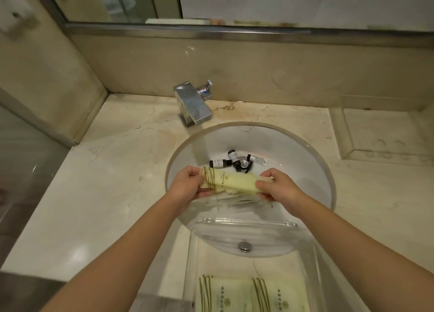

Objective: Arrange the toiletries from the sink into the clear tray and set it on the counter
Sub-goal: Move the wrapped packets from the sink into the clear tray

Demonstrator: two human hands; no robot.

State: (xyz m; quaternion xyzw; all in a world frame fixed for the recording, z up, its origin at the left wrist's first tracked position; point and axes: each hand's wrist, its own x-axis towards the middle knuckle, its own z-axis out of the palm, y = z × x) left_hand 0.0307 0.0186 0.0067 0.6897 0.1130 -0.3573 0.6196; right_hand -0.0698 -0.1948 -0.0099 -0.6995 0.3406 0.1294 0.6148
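Over the white sink [312,170], my left hand [187,184] and my right hand [278,186] each grip one end of a pale yellow toiletry packet [234,182] with green stripes. Under it lie several clear plastic packets [237,203]. Small dark bottles [232,159] and a small white tube [258,160] rest around the drain [244,163]. The clear tray [249,222] straddles the sink's near rim. Two yellow packets [253,295] lie flat in its near end.
A chrome faucet [195,107] stands behind the sink. A second clear tray [380,133] sits at the back right of the marble counter [105,182]. A mirror runs along the back wall, and a side wall closes the left.
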